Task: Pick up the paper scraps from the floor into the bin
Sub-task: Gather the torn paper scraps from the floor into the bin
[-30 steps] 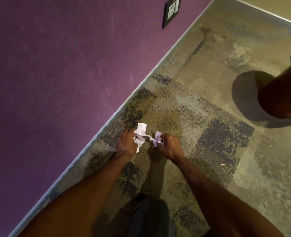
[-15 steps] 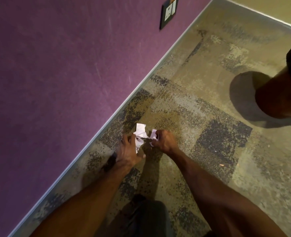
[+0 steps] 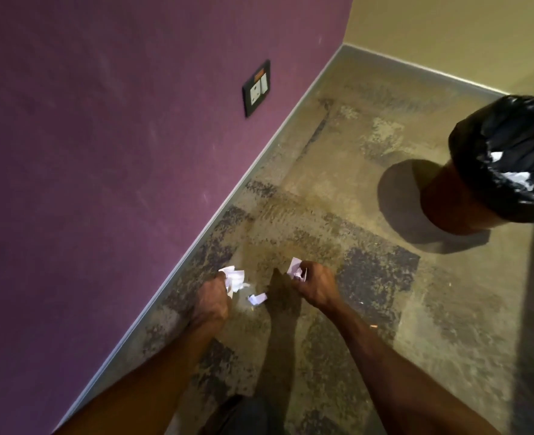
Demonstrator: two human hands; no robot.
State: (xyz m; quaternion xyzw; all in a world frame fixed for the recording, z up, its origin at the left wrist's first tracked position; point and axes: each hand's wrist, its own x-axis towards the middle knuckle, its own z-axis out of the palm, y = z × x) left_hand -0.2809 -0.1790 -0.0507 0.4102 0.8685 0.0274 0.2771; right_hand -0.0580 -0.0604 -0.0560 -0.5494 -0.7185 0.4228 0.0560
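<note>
My left hand [image 3: 211, 301] grips a crumpled bunch of white paper scraps [image 3: 235, 278] low over the carpet near the wall. My right hand [image 3: 316, 285] pinches another white scrap [image 3: 296, 267] a little to the right. Between the two hands a small loose scrap [image 3: 257, 298] lies or hangs just above the floor; I cannot tell which. The brown bin [image 3: 453, 199] with a black liner [image 3: 516, 158] stands at the right, white paper visible inside it.
A purple wall [image 3: 118, 167] with a grey skirting edge runs diagonally along the left. A dark socket plate [image 3: 256, 88] sits on it. A yellow wall [image 3: 447, 32] closes the far corner. Patterned carpet [image 3: 369, 277] lies between my hands and the bin.
My hands have drawn apart, each keeping its paper, and a small scrap now shows between them. The view has tilted up, bringing the bin's liner and the corner into sight.
</note>
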